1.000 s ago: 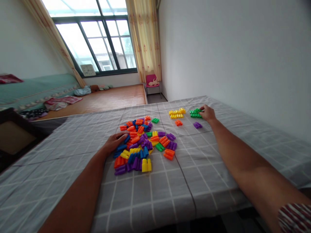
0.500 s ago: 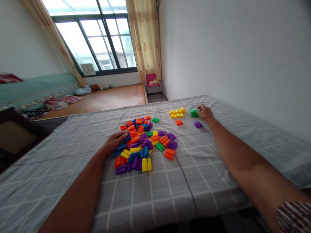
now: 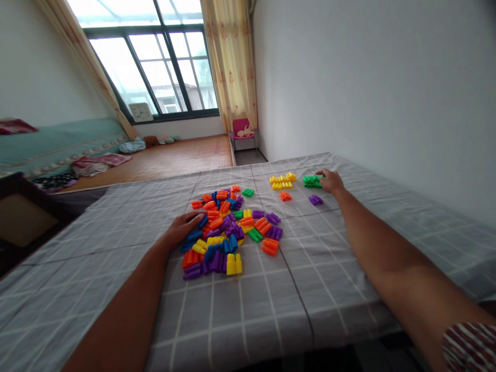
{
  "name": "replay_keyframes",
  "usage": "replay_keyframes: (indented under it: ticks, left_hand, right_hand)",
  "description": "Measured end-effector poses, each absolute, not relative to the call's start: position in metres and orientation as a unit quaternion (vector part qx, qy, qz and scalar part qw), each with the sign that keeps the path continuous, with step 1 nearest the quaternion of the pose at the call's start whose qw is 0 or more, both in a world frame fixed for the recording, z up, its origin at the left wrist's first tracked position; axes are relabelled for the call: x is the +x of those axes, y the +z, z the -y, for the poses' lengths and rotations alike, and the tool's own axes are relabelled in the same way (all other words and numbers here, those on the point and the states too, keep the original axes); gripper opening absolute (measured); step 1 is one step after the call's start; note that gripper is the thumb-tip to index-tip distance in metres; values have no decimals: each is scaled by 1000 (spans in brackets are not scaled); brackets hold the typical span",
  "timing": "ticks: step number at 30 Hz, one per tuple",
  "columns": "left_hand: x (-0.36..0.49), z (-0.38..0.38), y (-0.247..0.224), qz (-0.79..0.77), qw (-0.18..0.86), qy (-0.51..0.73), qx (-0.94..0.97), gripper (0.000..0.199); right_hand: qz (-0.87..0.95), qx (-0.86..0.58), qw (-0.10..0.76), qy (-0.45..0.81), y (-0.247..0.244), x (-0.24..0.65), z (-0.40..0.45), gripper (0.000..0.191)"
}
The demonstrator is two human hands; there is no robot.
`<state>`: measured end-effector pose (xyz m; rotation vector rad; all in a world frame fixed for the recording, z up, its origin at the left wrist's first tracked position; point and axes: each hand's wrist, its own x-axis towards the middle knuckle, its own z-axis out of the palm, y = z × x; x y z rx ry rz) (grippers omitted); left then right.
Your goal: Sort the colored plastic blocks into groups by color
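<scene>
The left hand (image 3: 182,227) lies at the near-left edge of the pile (image 3: 231,227), thumb and fingers reaching toward a blue block (image 3: 202,221). The fingers are bent and close together; whether they pinch this block or only rest against it cannot be told. The low wrist probably steadies the hand and gives the pile's loose edge a side support.

The right hand (image 3: 332,182) is at the right end of the green blocks (image 3: 311,181), on the far part of the cloth (image 3: 271,315). Its fingers curve down toward the group, neither spread wide nor seen fully closed. Their tips are partly hidden, so a pinch cannot be confirmed. Contact from the end leaves most of the group in view, which likely helps with alignment.

The yellow blocks (image 3: 282,182) lie left of the green blocks, in rows set side by side. A single orange block (image 3: 285,196) sits in front of the yellow blocks, and a purple block (image 3: 315,200) in front of the green blocks. The gaps between colours presumably prevent mixing. The pile holds mixed colours at many angles, some blocks resting on others, an arrangement that appears unordered. The flat cloth supports all groups.
</scene>
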<state>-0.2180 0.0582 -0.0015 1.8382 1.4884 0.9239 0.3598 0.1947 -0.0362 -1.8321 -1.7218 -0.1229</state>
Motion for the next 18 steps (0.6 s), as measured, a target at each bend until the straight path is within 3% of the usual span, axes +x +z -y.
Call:
replay_keyframes:
  ticks: [5, 9, 15, 18]
  left_hand:
    - [-219, -59, -2, -558, 291, 352, 692, 61]
    - [-220, -59, -2, -555, 287, 348, 699, 60]
    - [-223, -61, -6, -551, 296, 342, 701, 58]
    - [-225, -63, -9, -549, 299, 342, 701, 58]
  right_hand:
    - [660, -693, 286, -60, -39, 348, -191, 45]
    - [703, -665, 241, -76, -39, 338, -195, 34]
    - [642, -668, 363, -98, -31, 349, -206, 29]
    - [629, -684, 360, -83, -29, 346, -207, 29]
